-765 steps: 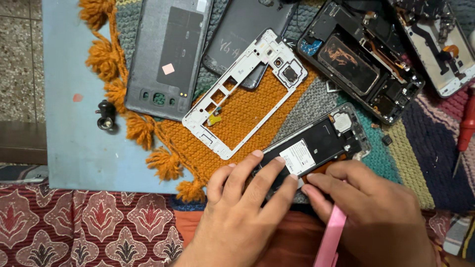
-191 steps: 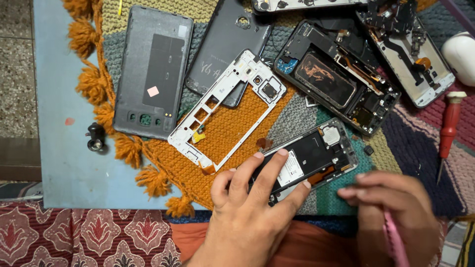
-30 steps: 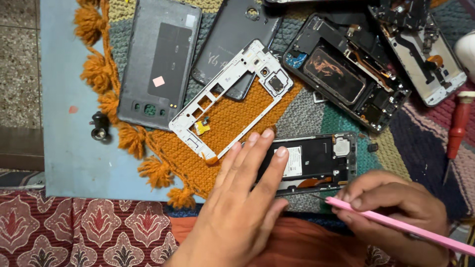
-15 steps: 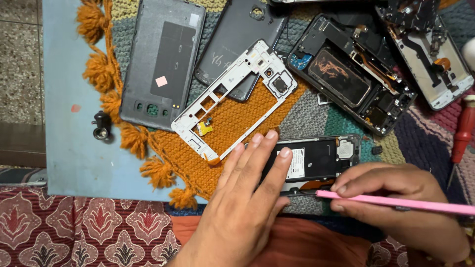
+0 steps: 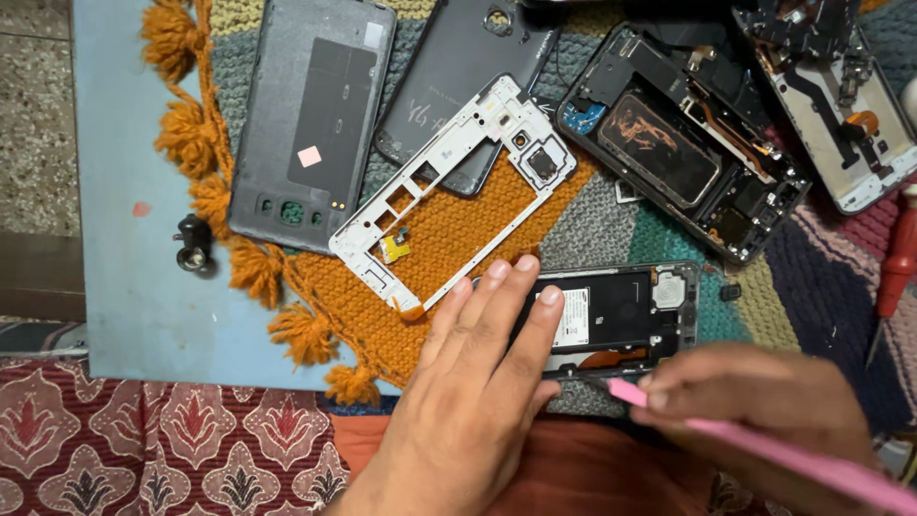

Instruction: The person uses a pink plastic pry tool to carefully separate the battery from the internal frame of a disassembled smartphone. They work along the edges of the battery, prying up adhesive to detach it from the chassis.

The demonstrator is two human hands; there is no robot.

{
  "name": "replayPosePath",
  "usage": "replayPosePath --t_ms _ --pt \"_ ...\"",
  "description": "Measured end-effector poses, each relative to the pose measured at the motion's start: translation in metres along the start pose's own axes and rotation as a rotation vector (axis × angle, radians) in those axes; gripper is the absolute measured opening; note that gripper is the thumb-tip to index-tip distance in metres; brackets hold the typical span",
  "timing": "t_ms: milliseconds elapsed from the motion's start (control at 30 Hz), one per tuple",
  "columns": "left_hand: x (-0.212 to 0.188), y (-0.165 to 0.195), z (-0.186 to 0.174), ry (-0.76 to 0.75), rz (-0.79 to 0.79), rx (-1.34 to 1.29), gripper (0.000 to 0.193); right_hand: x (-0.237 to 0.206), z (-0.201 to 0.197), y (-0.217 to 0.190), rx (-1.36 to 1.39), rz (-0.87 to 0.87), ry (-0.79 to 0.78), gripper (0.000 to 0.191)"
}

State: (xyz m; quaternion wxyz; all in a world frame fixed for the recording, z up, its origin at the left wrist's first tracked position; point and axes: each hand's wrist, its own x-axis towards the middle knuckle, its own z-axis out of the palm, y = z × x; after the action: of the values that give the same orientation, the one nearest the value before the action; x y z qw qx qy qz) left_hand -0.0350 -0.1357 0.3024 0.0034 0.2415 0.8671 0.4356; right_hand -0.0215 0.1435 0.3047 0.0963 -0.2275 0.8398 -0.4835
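Note:
An opened black phone body (image 5: 626, 315) lies on a knitted mat (image 5: 611, 225) near the front edge. My left hand (image 5: 478, 382) lies flat with its fingers pressing down on the phone's left end. My right hand (image 5: 764, 411) grips a pink plastic pry tool (image 5: 755, 449); the tool's tip sits at the phone's lower edge, near its right half. A white phone mid-frame (image 5: 449, 191) rests just above my left fingers.
A grey back cover (image 5: 315, 124), a dark back cover (image 5: 468, 76) and two stripped phone bodies (image 5: 683, 139) (image 5: 831, 105) lie at the back. A red-handled screwdriver (image 5: 898, 258) lies at the right. A small black part (image 5: 194, 244) sits on the blue board (image 5: 134, 315).
My right hand has shifted right and down, tilting the pink tool so its tip meets the phone's lower edge. My left hand has stayed pressed on the phone.

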Motion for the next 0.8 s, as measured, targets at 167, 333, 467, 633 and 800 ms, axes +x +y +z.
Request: replayPosePath --t_ms 167,333,467,633,800 --pt "-0.001 0.000 -0.001 -0.005 -0.009 0.014 0.069 -0.018 0.006 -0.005 -0.169 -0.058 -0.019 0.020" --pt "0.000 0.001 -0.003 0.004 -0.011 -0.002 0.070 -0.019 0.009 -0.002 -0.323 -0.202 -0.037 0.018" --pt "0.000 0.002 -0.004 0.019 -0.008 -0.005 0.069 -0.017 0.012 -0.004 -0.405 -0.297 -0.054 0.018" --pt "0.001 0.003 -0.004 0.022 -0.016 0.003 0.066 -0.019 0.014 -0.011 -0.443 -0.314 -0.036 0.019" --pt "0.001 0.004 -0.005 0.011 -0.022 -0.003 0.057 -0.026 0.019 -0.002 -0.345 -0.175 0.040 0.018"
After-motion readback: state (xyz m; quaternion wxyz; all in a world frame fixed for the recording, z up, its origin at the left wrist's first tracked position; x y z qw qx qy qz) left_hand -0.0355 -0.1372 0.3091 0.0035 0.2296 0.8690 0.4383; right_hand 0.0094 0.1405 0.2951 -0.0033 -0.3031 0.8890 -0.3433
